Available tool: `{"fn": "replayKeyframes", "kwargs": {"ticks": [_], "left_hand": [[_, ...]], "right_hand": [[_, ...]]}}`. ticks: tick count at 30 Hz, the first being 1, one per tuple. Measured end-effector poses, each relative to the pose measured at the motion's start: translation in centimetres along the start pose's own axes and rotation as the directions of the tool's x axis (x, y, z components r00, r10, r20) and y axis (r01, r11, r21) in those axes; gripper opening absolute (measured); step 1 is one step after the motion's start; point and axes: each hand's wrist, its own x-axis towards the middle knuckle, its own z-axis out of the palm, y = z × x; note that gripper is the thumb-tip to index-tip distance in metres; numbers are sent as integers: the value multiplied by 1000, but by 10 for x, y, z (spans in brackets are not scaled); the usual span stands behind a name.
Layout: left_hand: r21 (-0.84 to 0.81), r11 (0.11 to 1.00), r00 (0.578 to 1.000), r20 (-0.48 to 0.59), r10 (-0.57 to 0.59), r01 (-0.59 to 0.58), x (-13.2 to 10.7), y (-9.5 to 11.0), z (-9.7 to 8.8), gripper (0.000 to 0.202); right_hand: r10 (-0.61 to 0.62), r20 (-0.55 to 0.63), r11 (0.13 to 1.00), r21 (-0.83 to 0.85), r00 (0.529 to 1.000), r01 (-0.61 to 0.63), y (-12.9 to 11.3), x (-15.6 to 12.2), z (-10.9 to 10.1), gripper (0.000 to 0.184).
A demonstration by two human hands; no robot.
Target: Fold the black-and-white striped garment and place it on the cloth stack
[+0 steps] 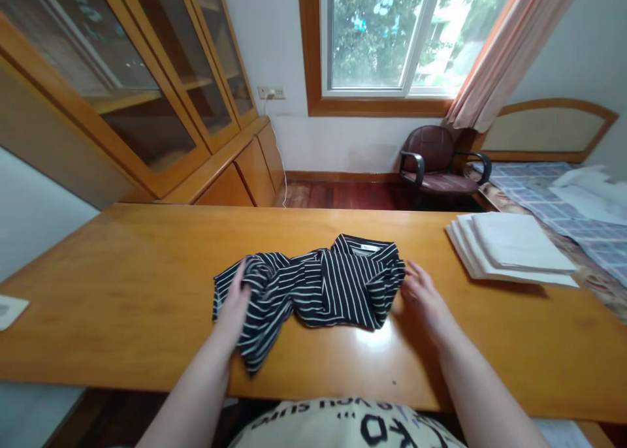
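A black shirt with white stripes (343, 285) lies partly folded on the wooden table, its collar and white label toward the far side. Its left part is bunched and slightly raised, with one corner hanging toward me. My left hand (236, 304) is on this bunched part, fingers closed on the cloth and a little blurred. Beside the shirt's right edge is my right hand (424, 294), its fingers apart and their tips at or just off the cloth; whether they touch it is hard to tell.
A stack of white sheets or boards (514, 245) sits on the table (147, 258) at the right. A white card (10, 311) lies at the left edge. Beyond stand a glass-door cabinet (206, 134), a maroon armchair (434, 157) and a bed (553, 187) under a window (377, 36).
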Motion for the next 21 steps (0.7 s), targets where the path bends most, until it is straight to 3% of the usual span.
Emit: {"fn": "replayKeyframes", "kwargs": {"ticks": [1, 2, 4, 5, 6, 7, 8, 9, 10, 11, 12, 13, 15, 16, 17, 18, 19, 21], "left_hand": [[113, 991, 990, 134, 51, -66, -8, -2, 16, 67], [234, 959, 956, 280, 90, -158, -17, -3, 32, 79], [410, 834, 840, 531, 110, -369, -33, -3, 60, 89], [449, 774, 788, 606, 104, -447, -37, -2, 68, 83], [465, 728, 749, 655, 101, -505, -38, 0, 71, 75], [470, 700, 729, 677, 105, -537, -36, 4, 68, 68], [475, 690, 736, 666, 124, -546, -30, 9, 59, 63], [485, 690, 767, 621, 162, -538, -22, 16, 43, 60], [506, 691, 818, 530, 224, -517, -12, 25, 23, 56], [543, 686, 872, 367, 324, -484, -2, 35, -1, 50], [586, 672, 881, 178, 439, -453, 8, 45, -27, 47], [634, 652, 847, 9, 531, -416, 18, 54, -52, 46], [708, 633, 722, -254, 643, -314, 37, 66, -95, 50], [715, 642, 674, -331, 660, -277, 48, 67, -111, 51], [716, 657, 661, -376, 650, -239, 58, 63, -121, 54], [713, 671, 692, -382, 613, -201, 69, 55, -126, 55], [716, 679, 765, -345, 544, -160, 79, 43, -126, 56], [757, 649, 927, -182, 328, -80, 96, 12, -117, 54]], "right_hand": [[-55, 141, 987, -145, 988, 76, -2, -8, 19, 64], [-84, 311, 948, -268, 947, 172, -5, -16, 37, 63], [-88, 629, 867, -334, 773, 370, -14, -30, 64, 55], [-82, 723, 852, -306, 686, 424, -20, -33, 70, 47], [-85, 756, 854, -281, 649, 438, -24, -33, 70, 38], [-93, 726, 860, -287, 682, 422, -28, -29, 62, 32], [-108, 623, 861, -332, 775, 387, -31, -21, 46, 29], [-125, 439, 853, -410, 890, 323, -33, -9, 23, 30], [-199, 187, 822, -503, 962, 267, -33, 4, -7, 32], [-298, -39, 776, -592, 954, 218, -31, 19, -40, 35], [-382, -201, 724, -672, 902, 157, -29, 33, -75, 37], [-404, -297, 673, -737, 865, 61, -25, 47, -109, 39], [-373, -488, 643, -749, 789, -159, -15, 67, -166, 48], [-299, -504, 630, -742, 810, -229, -10, 74, -186, 47], [-239, -503, 624, -735, 830, -266, -5, 79, -199, 45], [-178, -491, 620, -729, 853, -291, -2, 81, -207, 42], [-129, -484, 614, -725, 866, -313, 0, 82, -210, 37], [-114, -524, 591, -718, 844, -366, -4, 78, -206, 30]]}}
